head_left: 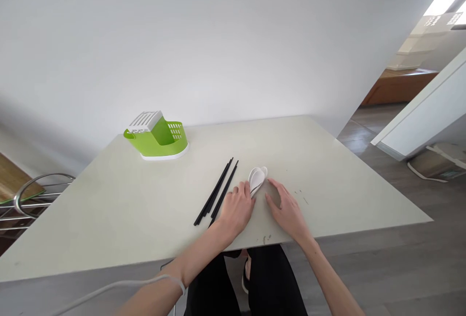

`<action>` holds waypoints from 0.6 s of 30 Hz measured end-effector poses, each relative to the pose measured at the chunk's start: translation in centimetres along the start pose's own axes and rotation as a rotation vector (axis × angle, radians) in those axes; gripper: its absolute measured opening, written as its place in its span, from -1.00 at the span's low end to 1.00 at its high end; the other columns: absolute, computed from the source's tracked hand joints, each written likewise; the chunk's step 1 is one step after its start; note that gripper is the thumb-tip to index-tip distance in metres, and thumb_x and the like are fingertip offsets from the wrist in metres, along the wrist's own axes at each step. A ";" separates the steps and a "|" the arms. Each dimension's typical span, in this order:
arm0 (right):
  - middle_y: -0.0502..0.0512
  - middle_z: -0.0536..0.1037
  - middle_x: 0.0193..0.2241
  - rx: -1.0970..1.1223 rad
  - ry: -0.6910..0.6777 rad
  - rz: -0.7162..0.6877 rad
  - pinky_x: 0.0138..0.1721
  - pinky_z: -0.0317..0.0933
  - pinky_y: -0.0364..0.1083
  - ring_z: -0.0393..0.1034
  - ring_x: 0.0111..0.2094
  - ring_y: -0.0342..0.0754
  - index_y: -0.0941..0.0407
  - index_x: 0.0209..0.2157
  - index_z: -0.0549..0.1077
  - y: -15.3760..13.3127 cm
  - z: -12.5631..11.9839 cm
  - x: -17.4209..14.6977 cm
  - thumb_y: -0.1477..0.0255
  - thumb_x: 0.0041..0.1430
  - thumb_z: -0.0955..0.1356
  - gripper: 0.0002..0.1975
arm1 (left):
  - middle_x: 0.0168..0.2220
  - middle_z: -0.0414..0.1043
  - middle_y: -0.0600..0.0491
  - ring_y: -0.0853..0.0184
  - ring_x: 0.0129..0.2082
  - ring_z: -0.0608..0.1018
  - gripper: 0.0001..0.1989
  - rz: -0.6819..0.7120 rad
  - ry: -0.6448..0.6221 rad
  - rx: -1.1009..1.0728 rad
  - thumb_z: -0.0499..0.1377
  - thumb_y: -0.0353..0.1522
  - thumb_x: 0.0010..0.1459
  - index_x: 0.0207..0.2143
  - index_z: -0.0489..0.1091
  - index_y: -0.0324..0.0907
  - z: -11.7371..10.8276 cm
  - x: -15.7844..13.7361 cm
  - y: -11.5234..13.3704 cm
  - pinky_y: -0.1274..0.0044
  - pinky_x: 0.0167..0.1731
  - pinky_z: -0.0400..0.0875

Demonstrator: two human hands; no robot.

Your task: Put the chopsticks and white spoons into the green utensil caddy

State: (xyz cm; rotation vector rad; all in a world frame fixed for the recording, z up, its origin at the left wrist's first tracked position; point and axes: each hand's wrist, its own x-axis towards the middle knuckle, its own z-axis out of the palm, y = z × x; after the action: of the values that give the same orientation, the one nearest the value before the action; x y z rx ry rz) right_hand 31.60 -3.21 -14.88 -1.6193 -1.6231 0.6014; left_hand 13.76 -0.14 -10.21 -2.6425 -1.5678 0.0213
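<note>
White soup spoons (257, 178) lie in a nested bunch on the table, their bowls pointing away from me. My left hand (237, 207) is closed over their handles, which it mostly hides. To the right of the spoons, my right hand (287, 209) rests near the table with thumb and fingers apart, holding nothing; its fingertips come close to the spoon bowls. Several black chopsticks (214, 197) lie slantwise just left of my left hand, in two loose groups. The near ends of some are hidden behind my left hand and wrist.
A green cutlery holder (160, 136) with a white slotted top and white base stands at the back left of the pale table (109, 209), by the wall. A metal rack (32, 199) is at the far left. A white cable (120, 284) crosses my left forearm.
</note>
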 end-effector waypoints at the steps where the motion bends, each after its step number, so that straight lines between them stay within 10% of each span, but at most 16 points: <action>1: 0.17 0.39 0.35 -0.006 0.003 -0.005 0.23 0.32 0.25 0.30 0.34 0.21 -0.04 0.38 0.26 0.0 0.0 0.0 0.08 0.48 0.17 -0.45 | 0.10 0.44 -0.30 0.06 -0.02 0.61 -0.50 -0.004 0.004 -0.003 0.06 -0.23 0.48 0.35 0.24 -0.27 0.0 -0.2 0.0 0.37 -0.20 0.54; 10: 0.18 0.34 0.38 -0.012 0.024 -0.028 0.25 0.29 0.25 0.28 0.34 0.21 -0.04 0.38 0.24 -0.3 -0.1 -0.3 0.11 0.48 0.18 -0.46 | 0.16 0.43 -0.31 -0.02 0.11 0.52 -0.37 0.038 0.117 -0.091 0.03 -0.01 0.44 0.37 0.24 -0.21 -1.8 -2.1 -2.4 0.19 0.09 0.45; 18: 0.21 0.47 0.27 0.121 0.182 0.036 0.23 0.34 0.23 0.39 0.27 0.20 -0.02 0.23 0.40 0.4 -0.3 -0.6 0.14 0.43 0.25 -0.55 | 0.39 0.23 -0.21 -0.04 0.45 0.14 -0.49 -0.223 0.588 0.023 -0.04 -0.10 0.48 0.31 0.29 -0.17 -10.6 0.1 -17.4 0.07 0.39 0.06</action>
State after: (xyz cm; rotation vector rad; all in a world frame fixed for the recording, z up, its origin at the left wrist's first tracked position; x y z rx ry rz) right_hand 32.02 -3.83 -15.10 -1.5694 -1.4019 0.5432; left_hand -0.93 7.72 1.57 -2.1435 -1.5990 -0.6745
